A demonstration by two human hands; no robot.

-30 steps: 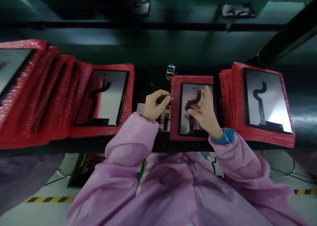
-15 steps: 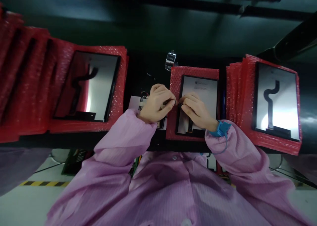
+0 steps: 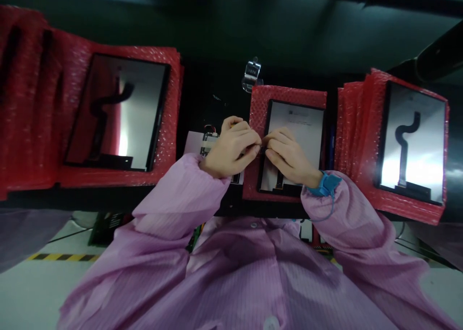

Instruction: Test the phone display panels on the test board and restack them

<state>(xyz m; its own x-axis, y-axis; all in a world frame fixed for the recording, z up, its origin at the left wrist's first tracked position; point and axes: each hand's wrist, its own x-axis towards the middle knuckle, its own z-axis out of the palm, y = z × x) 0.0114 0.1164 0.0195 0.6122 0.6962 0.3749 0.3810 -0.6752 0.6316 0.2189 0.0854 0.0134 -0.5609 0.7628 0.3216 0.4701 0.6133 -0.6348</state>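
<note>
The screen panel [image 3: 307, 127] lies on a red bubble sleeve [image 3: 256, 110] beneath the right hand [image 3: 287, 156], long axis pointing forward; the left hand [image 3: 231, 151] is left of it. Both pinch closed; contents indiscernible.

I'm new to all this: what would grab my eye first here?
Probably the shiny red wrap, stacked at the left and right of the dark bench, with a mirror-like panel atop each stack. Between them, the left hand and right hand are pinched close together by the left edge of the middle panel; the right one wears a bright blue band.
</note>
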